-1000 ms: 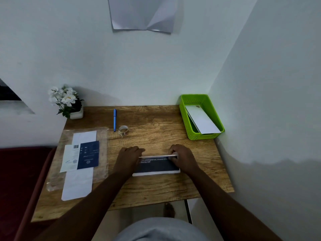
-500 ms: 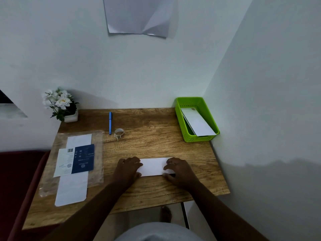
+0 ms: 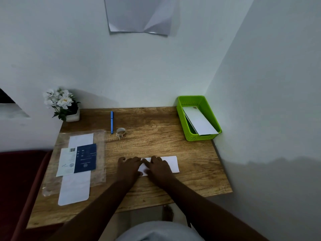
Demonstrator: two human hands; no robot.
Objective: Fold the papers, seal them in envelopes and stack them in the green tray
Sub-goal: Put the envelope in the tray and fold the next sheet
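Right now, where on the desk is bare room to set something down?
Bare wood lies between the tape roll and the green tray, and right of the folded paper. The left side is crowded by the plastic sleeve and its papers.

Our wooden desk [image 3: 156, 141] carries a pen [image 3: 112, 121], tape roll [image 3: 120, 132], flowerpot [image 3: 73, 116], green tray [image 3: 208, 108], plastic sleeve [image 3: 99, 153] and folded paper [image 3: 172, 163].

Green tray [image 3: 182, 110] – white envelope [image 3: 199, 122] – blue pen [image 3: 112, 121], wood-grain table [image 3: 156, 136]
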